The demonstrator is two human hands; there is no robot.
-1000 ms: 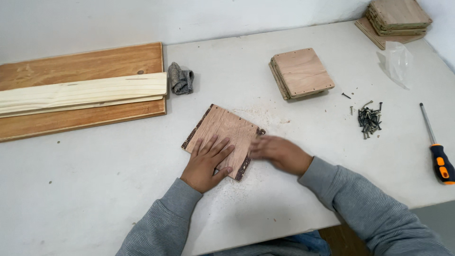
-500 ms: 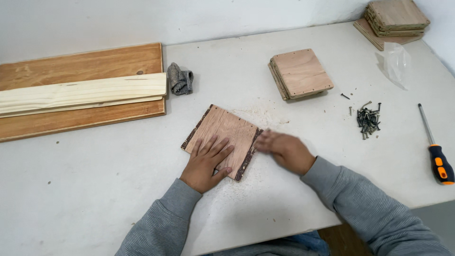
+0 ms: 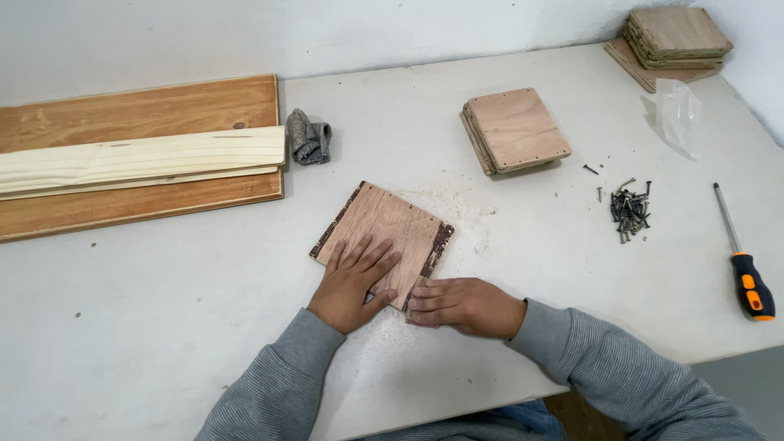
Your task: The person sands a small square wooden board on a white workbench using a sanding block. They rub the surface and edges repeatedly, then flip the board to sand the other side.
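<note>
A square plywood piece (image 3: 390, 229) with rough dark edges lies flat on the white table (image 3: 163, 327). My left hand (image 3: 353, 282) rests flat on its near half, fingers spread. My right hand (image 3: 464, 306) lies on the table at the piece's near right corner, its fingertips touching that edge. Neither hand grips anything.
A stack of similar plywood squares (image 3: 516, 128) sits behind, another stack (image 3: 674, 37) at the far right corner. A pile of dark screws (image 3: 630, 211), a screwdriver with an orange and black handle (image 3: 745, 263), a clear plastic bag (image 3: 676, 106), a grey rag (image 3: 309, 137) and long wooden boards (image 3: 139, 159) lie around.
My right hand has slid down along the right edge of the plywood piece to its near corner. My left hand stays flat on the piece.
</note>
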